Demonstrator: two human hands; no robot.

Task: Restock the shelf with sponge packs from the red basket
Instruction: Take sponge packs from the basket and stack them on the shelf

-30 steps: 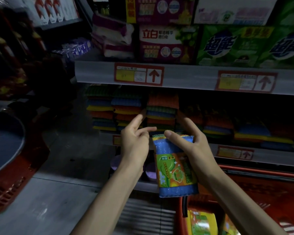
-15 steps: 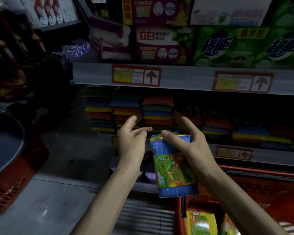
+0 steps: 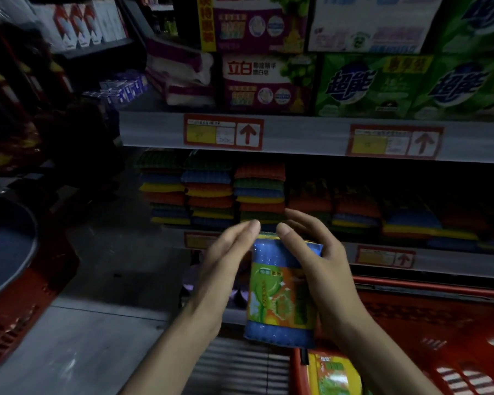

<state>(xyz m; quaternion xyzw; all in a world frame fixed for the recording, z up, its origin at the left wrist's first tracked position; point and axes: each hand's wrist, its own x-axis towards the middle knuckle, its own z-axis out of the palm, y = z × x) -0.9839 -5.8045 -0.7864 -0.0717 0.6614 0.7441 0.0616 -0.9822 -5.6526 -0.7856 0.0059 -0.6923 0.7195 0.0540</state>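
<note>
With the right hand (image 3: 322,269), grips the sponge pack (image 3: 277,297) at its upper part, thumb laid across the blue front, other fingers curled behind. Holds the pack upright in the air, above the left end of the red basket (image 3: 425,287) and in front of the shelf (image 3: 454,263) edge. With the left hand (image 3: 226,269), fingers straight and together, stays flat beside the left edge of the pack near its top corner; through the blur, cannot tell whether touching. On the shelf behind, toward its left end, stacks of coloured sponges (image 3: 211,195). In the basket, at the left corner, one more yellow pack (image 3: 331,372).
</note>
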